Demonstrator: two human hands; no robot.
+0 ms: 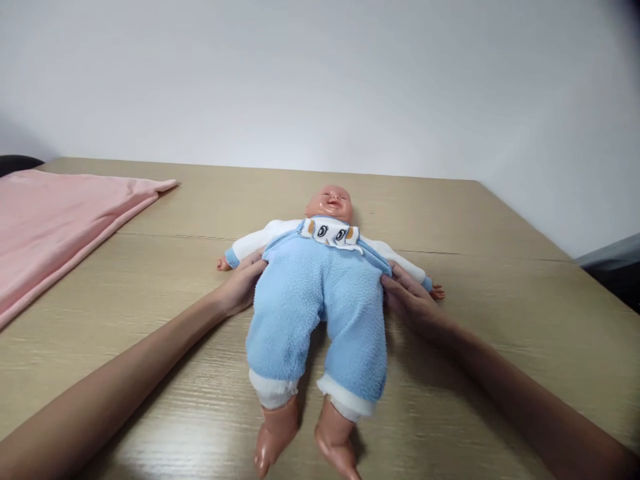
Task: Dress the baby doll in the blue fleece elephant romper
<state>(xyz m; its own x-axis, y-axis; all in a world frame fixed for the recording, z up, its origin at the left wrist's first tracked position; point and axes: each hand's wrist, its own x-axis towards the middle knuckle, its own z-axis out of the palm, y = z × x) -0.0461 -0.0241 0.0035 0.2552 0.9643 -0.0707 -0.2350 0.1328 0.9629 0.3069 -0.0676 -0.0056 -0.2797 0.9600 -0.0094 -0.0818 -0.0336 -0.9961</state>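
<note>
A baby doll (331,203) lies on its back, head toward the far side and bare feet toward me. It wears a white long-sleeved top and fuzzy light blue pants (320,287) with white cuffs and an embroidered animal face below the chin. My left hand (245,283) grips the waist edge of the pants on the left side, its fingertips partly hidden by the fabric. On the opposite side, my right hand (410,293) pinches the pants' waist edge between thumb and fingers. The fabric is stretched outward at both sides.
A pink cloth (65,227) is spread over the left part of the wooden table (525,313). Behind the table stands a plain white wall (320,80). Dark objects show past the table's left and right edges.
</note>
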